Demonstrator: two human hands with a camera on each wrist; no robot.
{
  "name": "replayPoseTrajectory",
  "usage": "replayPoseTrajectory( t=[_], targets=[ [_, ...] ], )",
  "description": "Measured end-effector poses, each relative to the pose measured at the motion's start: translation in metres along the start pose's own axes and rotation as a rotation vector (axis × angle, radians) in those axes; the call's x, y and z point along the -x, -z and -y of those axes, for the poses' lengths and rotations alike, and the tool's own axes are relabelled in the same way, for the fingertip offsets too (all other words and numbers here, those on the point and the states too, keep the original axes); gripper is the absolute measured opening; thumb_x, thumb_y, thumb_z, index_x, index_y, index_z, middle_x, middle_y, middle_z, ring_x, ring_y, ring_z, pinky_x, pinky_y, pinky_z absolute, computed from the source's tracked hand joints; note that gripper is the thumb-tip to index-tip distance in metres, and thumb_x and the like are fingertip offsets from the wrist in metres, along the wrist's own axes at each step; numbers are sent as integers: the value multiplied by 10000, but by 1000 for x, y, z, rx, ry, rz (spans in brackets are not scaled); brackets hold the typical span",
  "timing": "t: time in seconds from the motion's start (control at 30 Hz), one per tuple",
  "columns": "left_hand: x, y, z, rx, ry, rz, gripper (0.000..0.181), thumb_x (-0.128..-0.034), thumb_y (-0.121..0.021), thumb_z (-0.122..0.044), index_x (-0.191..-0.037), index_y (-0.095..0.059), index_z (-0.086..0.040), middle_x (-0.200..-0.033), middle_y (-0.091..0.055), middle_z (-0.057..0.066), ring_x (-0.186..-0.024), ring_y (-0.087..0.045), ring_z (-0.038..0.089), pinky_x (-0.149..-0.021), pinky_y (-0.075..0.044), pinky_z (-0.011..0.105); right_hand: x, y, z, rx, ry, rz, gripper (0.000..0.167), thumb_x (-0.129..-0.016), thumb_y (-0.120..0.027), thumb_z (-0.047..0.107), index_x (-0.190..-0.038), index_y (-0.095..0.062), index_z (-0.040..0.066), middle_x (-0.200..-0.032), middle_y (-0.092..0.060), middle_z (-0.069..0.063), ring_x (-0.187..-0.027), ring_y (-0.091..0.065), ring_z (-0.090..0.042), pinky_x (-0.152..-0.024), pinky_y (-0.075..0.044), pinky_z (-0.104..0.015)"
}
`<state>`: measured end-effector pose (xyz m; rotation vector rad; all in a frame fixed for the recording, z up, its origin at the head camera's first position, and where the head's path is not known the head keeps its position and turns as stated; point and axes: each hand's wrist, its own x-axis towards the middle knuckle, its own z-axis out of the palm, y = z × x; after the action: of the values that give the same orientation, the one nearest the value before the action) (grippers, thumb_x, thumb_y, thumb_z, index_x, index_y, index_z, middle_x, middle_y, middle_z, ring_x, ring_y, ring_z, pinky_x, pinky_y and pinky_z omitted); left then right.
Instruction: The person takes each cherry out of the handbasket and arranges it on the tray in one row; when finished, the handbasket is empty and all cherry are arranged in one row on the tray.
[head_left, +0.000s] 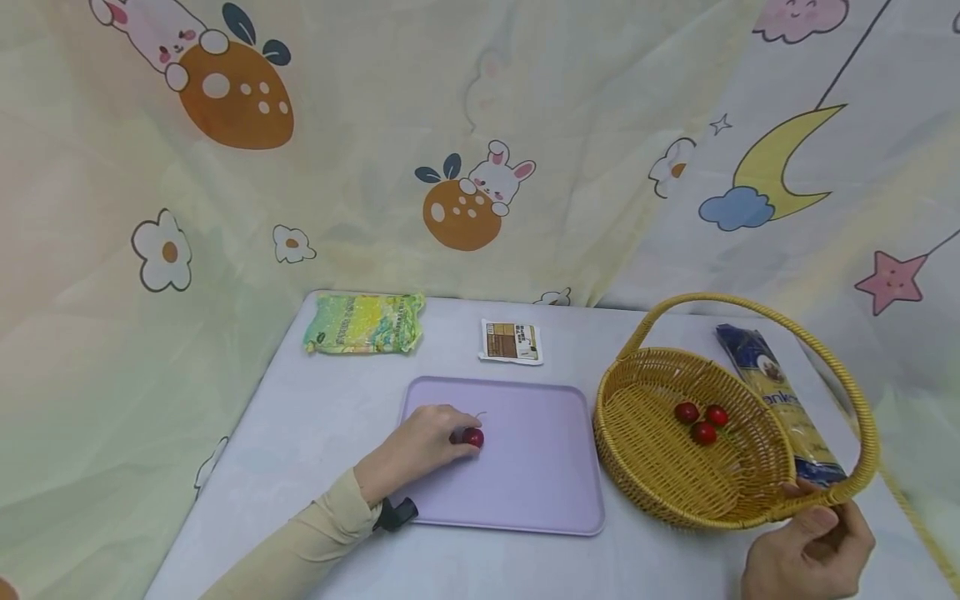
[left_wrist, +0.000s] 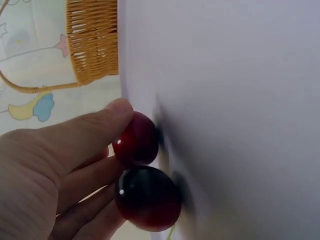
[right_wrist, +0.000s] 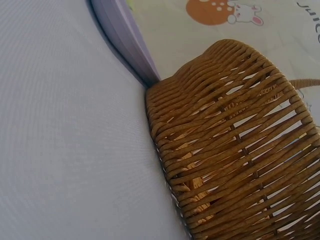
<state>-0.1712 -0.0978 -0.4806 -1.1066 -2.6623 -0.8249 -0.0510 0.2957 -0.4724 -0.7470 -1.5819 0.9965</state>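
Thumb and fingers of the left hand (head_left: 423, 446) pinch a red cherry (head_left: 472, 437) at the lilac tray (head_left: 540, 483), left of its middle; whether the fruit rests on the surface or hangs just above, I cannot tell. A 2nd cherry (left_wrist: 148, 199) sits just beside it. The fingertip pinch probably suits such a small, smooth, round fruit, which could roll if merely nudged. The right hand (head_left: 813, 542) grips the basket (head_left: 626, 479) where its handle (head_left: 867, 425) meets the rim, near the right edge of the table (head_left: 487, 567), seemingly to steady it. The basket stands just beyond the tray's right edge, perhaps for easy reach, with 3 cherries (head_left: 703, 432) inside. A green packet (head_left: 363, 323) at the table's far left corner, a small white packet (head_left: 512, 342) near the far edge and a blue-and-gold bag (head_left: 783, 400) along the right edge seem set aside to leave room.
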Motion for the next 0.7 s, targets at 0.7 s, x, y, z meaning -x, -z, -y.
replayPoseTrajectory(
  t=[0.7],
  targets=[
    [-63,32,-46,183,-117,-56,370,-874,-864,-292,-1187,-797,-106,-1130,-803,14,-1045,-762,117,-885,-589,211,-8,-1,-29,-51,61,7,306,-1134,-435,225,-1370,-628,193,-1040,-646,212,-960,-627,10,-898,-475,-178]
  ],
)
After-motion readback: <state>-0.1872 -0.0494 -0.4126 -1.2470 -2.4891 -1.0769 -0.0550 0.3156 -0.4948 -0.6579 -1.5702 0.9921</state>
